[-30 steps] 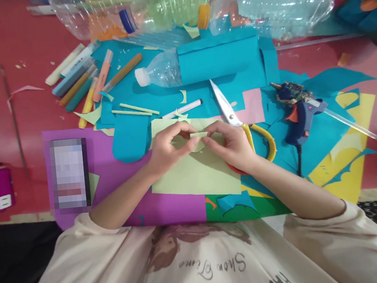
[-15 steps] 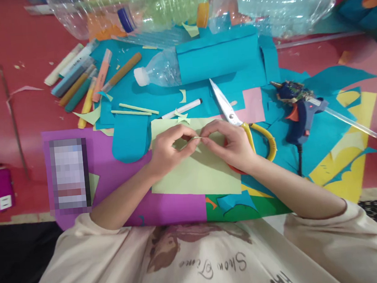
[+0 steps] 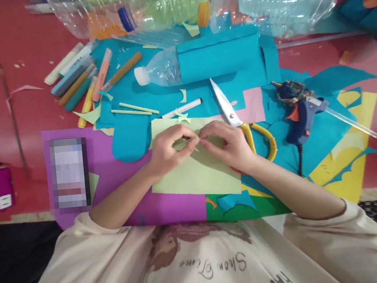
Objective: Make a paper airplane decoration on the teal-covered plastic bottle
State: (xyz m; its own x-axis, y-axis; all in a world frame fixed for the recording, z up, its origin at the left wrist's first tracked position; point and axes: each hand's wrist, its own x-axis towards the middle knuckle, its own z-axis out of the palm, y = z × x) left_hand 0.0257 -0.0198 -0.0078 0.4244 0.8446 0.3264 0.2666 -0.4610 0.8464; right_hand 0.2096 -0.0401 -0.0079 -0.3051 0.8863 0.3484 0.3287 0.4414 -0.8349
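Note:
Fingertip to fingertip, my left hand (image 3: pixel 172 147) and my right hand (image 3: pixel 226 143) pinch a small strip of pale green paper (image 3: pixel 193 139), mostly hidden by the fingers. Both are closed over a pale green sheet (image 3: pixel 194 176). Just beyond lie curled green paper scraps (image 3: pixel 181 116), a white marker (image 3: pixel 185 108) and two thin rolled green paper sticks (image 3: pixel 136 108). Scissors with yellow handles (image 3: pixel 230 111) rest open beside my right hand. Farther off, a clear plastic bottle (image 3: pixel 165 66) with a white cap lies on its side, wrapped in blue paper (image 3: pixel 217 59).
A glue gun (image 3: pixel 300 118) with a clear stick lies to the right on blue and yellow paper. Several markers (image 3: pixel 74 81) are grouped at upper left. A phone (image 3: pixel 69 174) rests on purple paper (image 3: pixel 116 143). Large clear bottles (image 3: pixel 272 2) line the far side.
My right hand's fingers have shifted slightly left along the paper strip, closer to the left fingertips. Everything else stays in place.

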